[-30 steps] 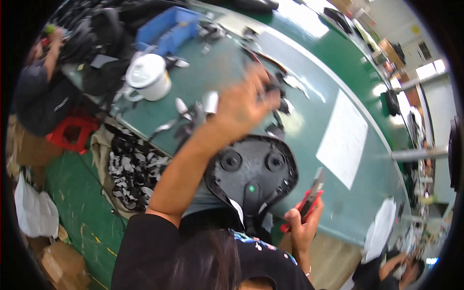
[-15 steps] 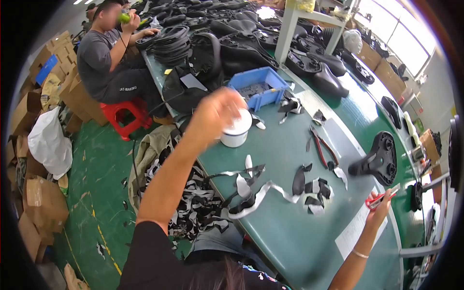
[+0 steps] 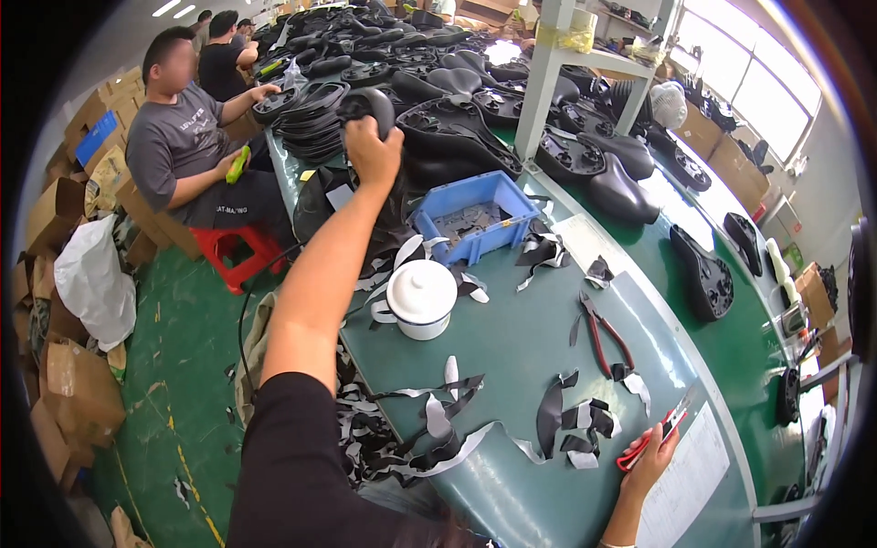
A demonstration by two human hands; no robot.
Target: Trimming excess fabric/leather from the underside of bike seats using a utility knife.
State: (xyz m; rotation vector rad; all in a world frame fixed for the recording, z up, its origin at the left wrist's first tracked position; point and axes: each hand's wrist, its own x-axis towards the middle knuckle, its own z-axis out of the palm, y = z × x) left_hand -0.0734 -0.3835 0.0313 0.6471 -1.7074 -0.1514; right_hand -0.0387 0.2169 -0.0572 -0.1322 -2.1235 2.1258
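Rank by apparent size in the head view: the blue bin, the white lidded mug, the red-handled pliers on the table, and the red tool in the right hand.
1. blue bin
2. white lidded mug
3. red-handled pliers
4. red tool, partly hidden by the right hand

The pliers and the mug look close in extent; the bin lies farther from the camera.

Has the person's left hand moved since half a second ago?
Yes. The left hand went from above the white lidded mug farther out, past the blue bin, onto a black saddle.
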